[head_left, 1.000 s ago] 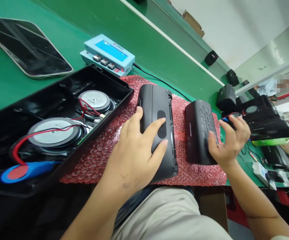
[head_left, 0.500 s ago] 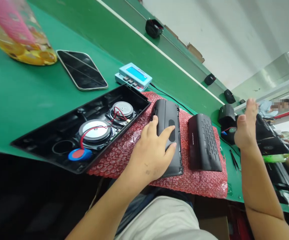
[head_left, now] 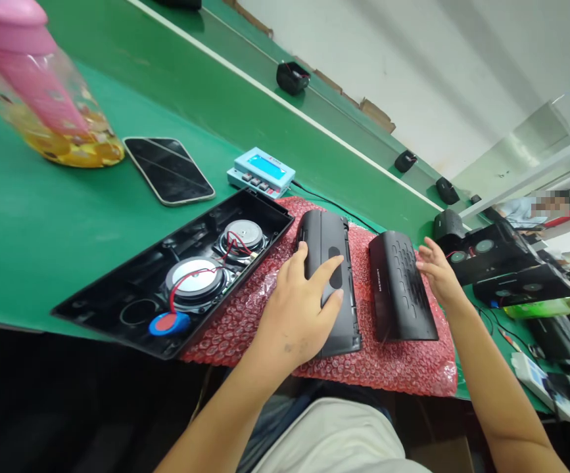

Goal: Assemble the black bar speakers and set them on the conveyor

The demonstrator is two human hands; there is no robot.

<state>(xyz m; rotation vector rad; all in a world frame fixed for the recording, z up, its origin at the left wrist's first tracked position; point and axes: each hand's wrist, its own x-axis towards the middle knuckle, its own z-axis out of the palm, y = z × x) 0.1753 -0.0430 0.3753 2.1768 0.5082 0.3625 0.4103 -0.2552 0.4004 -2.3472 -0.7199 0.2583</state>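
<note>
A black speaker shell [head_left: 317, 244] with an oval recess lies on red bubble wrap. My left hand [head_left: 297, 309] grips it from above, fingers over its left side, index finger and thumb spread across its top. To the right lies a black perforated speaker grille cover [head_left: 397, 289] marked MERKURY. My right hand [head_left: 437, 272] is beside its upper right edge, fingers apart and slightly bent; whether the fingertips touch it I cannot tell. Left of my left hand is an opened speaker housing [head_left: 117, 299] with two round drivers, red wires and a blue battery [head_left: 169, 323].
Red bubble wrap [head_left: 393, 374] covers part of the green bench. Behind stand a light-blue display meter [head_left: 262, 172], a phone [head_left: 170, 171] and a pink-lidded bottle [head_left: 58, 112]. More black speaker housings [head_left: 506, 253] are at right, near another person. Dark speaker parts [head_left: 292, 77] line the rear ledge.
My right hand has come down and left from its raised position at right to the grille cover's edge. My left hand stays on the speaker shell. The camera view has shifted slightly.
</note>
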